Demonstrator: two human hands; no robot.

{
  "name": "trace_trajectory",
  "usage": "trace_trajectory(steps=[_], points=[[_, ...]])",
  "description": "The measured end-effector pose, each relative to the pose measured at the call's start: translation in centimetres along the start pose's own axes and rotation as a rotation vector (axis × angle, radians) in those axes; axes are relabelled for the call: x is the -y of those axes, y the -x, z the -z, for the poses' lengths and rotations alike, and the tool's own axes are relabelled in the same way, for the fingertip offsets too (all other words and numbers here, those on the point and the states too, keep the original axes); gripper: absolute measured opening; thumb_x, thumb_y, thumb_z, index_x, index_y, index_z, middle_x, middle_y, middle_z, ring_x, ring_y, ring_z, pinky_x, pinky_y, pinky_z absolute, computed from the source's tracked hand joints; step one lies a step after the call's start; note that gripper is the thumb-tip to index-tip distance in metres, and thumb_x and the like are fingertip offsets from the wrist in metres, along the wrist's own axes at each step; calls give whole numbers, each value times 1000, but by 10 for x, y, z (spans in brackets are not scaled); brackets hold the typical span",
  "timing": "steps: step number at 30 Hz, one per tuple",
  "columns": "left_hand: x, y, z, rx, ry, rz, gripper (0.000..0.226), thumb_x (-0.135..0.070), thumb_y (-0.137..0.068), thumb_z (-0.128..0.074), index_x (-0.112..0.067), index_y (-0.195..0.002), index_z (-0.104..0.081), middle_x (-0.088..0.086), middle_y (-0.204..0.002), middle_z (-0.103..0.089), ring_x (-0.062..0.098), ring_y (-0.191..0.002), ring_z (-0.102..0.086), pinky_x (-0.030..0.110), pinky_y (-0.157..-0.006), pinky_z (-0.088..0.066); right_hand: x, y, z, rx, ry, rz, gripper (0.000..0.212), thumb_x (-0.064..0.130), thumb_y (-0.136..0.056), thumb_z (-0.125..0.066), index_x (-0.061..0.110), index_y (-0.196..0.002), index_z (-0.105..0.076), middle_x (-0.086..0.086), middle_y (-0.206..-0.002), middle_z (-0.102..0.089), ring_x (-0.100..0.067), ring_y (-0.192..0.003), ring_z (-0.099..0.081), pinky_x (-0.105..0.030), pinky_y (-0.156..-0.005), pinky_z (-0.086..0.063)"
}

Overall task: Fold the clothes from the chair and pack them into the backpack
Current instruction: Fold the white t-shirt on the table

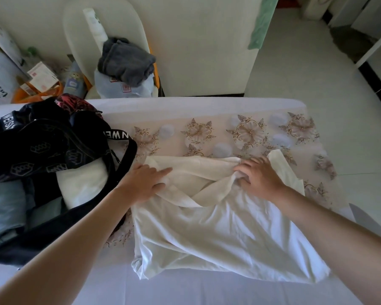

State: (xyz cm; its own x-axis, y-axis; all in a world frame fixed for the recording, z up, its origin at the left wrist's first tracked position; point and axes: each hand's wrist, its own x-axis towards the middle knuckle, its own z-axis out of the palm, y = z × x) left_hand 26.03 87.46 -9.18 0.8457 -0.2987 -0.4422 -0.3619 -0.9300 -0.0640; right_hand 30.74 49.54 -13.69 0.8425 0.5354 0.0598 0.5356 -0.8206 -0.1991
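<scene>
A white garment point(218, 230) lies spread on the bed in front of me, its far part bunched in folds. My left hand point(144, 181) rests flat on its far left corner with fingers straight. My right hand point(260, 175) grips a bunched fold near the garment's far right edge. The black backpack point(53, 146) lies open at the left, touching the garment's left side, with white and pale blue folded clothes inside. On the white chair point(79, 40) beyond the bed sits a crumpled dark grey garment point(125, 61).
A floral lace cloth point(240, 133) covers the far part of the bed. A white plastic bag point(123, 86) sits under the grey garment. Boxes, an orange bag and clutter point(42, 80) stand left of the chair. Tiled floor point(306, 73) lies to the right.
</scene>
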Motion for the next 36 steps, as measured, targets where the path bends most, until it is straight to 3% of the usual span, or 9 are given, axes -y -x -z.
trace_trajectory(steps=[7,10,13,15,20,24,28,33,36], points=[[4,-23,-2,-36,-68,9,33,-47,-96,-39,-30,-121,-55,-5,-128,-45,20,-123,-37,39,-110,-20,12,-25,6,21,70,-206,41,34,-84,-31,18,-54,-54,0,-64,-62,-27,-64,-58,-40,-80,-38],[16,-22,2,-140,-127,91,32,-39,-100,-35,-27,-113,-61,-1,-116,-57,23,-114,-47,40,-101,-28,8,-36,6,152,170,-316,43,34,-97,-40,14,-70,-68,-7,-79,-70,-28,-77,-65,-41,-93,-35],[35,-26,11,-456,45,477,25,-29,-96,-47,-15,-101,-67,12,-103,-61,33,-99,-52,44,-88,-35,4,-41,8,114,207,-442,35,32,-98,-50,9,-83,-71,-12,-84,-71,-31,-82,-66,-43,-92,-39],[39,-30,12,-408,134,633,21,-26,-94,-52,-13,-105,-65,15,-111,-58,36,-105,-50,45,-91,-36,1,-40,8,92,280,-453,23,29,-92,-60,8,-93,-70,-13,-91,-70,-34,-88,-64,-46,-92,-40],[-4,-21,-3,-434,273,449,46,-5,-79,-65,-14,-123,-58,11,-120,-56,36,-109,-52,47,-92,-41,19,-27,5,-106,303,-63,58,12,-77,-48,12,-134,-54,-21,-136,-48,-41,-121,-44,-56,-104,-36],[-46,18,-28,-579,478,400,37,5,-77,-65,-11,-110,-61,10,-108,-56,33,-100,-52,44,-81,-45,46,0,-14,99,228,-7,49,21,-88,-46,15,-136,-56,-18,-143,-49,-41,-128,-48,-54,-106,-37],[-70,76,-52,-563,630,512,15,-16,-87,-64,-12,-89,-50,7,-87,-55,33,-82,-56,38,-67,-41,80,38,-13,120,184,-197,62,11,-78,-64,12,-139,-53,-16,-146,-49,-38,-132,-48,-53,-106,-42],[-99,135,-77,-238,570,819,56,-66,-86,-45,-14,-101,-61,11,-97,-68,34,-96,-63,40,-84,-47,147,97,1,-91,49,10,35,33,-85,-50,19,-115,-63,-4,-102,-57,-27,-90,-55,-40,-76,-47],[-113,154,-86,-221,673,802,47,-64,-86,-45,-21,-86,-62,9,-97,-64,34,-103,-59,40,-87,-44,157,127,-6,17,115,-30,36,43,-78,-57,20,-105,-65,-3,-92,-58,-26,-82,-58,-39,-69,-49]])
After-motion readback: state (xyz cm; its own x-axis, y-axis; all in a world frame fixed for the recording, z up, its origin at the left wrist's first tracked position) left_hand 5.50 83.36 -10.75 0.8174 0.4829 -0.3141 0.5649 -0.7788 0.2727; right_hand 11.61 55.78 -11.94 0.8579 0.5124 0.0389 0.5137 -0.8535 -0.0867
